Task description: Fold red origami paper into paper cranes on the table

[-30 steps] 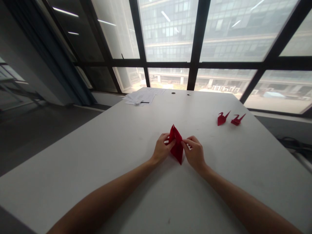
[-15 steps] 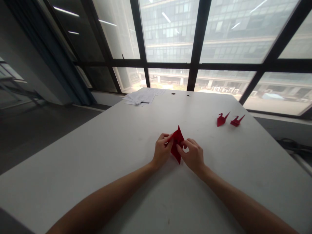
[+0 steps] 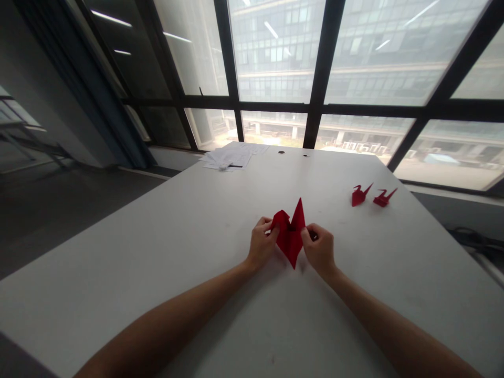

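A piece of folded red origami paper [image 3: 290, 242] is held up between my two hands, over the white table. It has a tall point at the upper right, a blunter folded part at the upper left and a tip pointing down. My left hand [image 3: 263, 242] pinches its left side, thumb in front and fingers partly hidden behind. On the right edge, my right hand [image 3: 319, 249] grips with thumb and curled fingers. Two finished red paper cranes, a left one [image 3: 359, 196] and a right one [image 3: 384, 198], stand apart from my hands to the right.
The white table [image 3: 189, 220] stretches toward large dark-framed windows. Loose paper sheets [image 3: 226, 156] lie at its far left corner, with a thin dark strip on them. A blue curtain [image 3: 90, 89] hangs at left. Dark cables [image 3: 472, 239] show beyond the right edge.
The red paper has spread wider, its top now parted into two sections with a gap between. My right hand has moved slightly right, from the paper's middle to its right edge.
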`<state>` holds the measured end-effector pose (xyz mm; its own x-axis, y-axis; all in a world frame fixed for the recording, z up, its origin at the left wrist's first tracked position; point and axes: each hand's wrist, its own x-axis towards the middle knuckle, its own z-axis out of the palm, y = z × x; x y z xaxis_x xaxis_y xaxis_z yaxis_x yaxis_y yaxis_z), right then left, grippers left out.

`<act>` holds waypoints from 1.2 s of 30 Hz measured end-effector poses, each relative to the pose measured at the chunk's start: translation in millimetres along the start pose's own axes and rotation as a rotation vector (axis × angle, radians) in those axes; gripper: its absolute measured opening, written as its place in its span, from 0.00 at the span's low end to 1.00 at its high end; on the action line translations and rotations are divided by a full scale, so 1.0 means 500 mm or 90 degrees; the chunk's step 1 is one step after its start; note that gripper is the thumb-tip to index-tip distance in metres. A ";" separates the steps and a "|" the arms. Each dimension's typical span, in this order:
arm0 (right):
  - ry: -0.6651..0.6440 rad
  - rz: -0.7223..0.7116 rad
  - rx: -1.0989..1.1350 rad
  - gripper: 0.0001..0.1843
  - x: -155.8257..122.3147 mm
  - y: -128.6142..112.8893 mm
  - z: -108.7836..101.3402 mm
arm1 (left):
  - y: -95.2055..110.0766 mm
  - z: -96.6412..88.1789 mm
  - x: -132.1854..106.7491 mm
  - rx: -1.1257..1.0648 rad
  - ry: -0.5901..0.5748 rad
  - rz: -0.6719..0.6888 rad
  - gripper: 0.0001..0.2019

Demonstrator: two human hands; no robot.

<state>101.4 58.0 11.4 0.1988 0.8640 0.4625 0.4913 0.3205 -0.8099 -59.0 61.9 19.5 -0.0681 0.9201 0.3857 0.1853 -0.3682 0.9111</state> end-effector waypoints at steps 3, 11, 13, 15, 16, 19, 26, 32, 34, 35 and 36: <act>0.032 0.026 0.087 0.15 0.005 0.001 -0.004 | -0.007 -0.004 0.005 0.009 0.044 -0.001 0.15; 0.087 0.052 0.133 0.14 0.013 0.014 -0.006 | -0.035 -0.008 0.018 -0.124 0.088 -0.078 0.15; 0.067 0.022 0.094 0.14 0.021 0.026 -0.006 | -0.037 -0.007 0.018 -0.121 0.043 -0.073 0.19; 0.046 -0.014 0.038 0.13 0.033 0.041 -0.008 | -0.036 -0.005 0.017 -0.103 -0.011 -0.075 0.24; 0.040 -0.029 0.010 0.13 0.039 0.050 -0.011 | -0.035 -0.005 0.016 -0.090 -0.035 -0.079 0.26; 0.031 -0.059 -0.027 0.12 0.052 0.068 -0.021 | -0.029 -0.007 0.014 -0.052 -0.094 -0.072 0.24; -0.004 -0.222 -0.067 0.13 0.042 0.053 -0.036 | -0.017 -0.024 0.026 -0.184 -0.018 -0.115 0.25; -0.053 -0.346 -0.093 0.14 0.043 0.054 -0.044 | -0.020 -0.029 0.051 -0.336 -0.101 -0.293 0.31; -0.079 -0.362 -0.092 0.15 0.044 0.056 -0.046 | -0.022 -0.032 0.057 -0.332 -0.140 -0.319 0.30; -0.090 -0.370 -0.088 0.16 0.044 0.057 -0.046 | -0.022 -0.034 0.059 -0.319 -0.155 -0.327 0.29; -0.101 -0.379 -0.082 0.16 0.043 0.057 -0.047 | -0.022 -0.036 0.060 -0.303 -0.165 -0.332 0.27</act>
<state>139.5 76.7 6.4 -0.2640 0.6020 0.7536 0.5791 0.7238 -0.3753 -80.8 91.3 23.5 0.2124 0.9713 -0.1068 -0.2552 0.1607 0.9535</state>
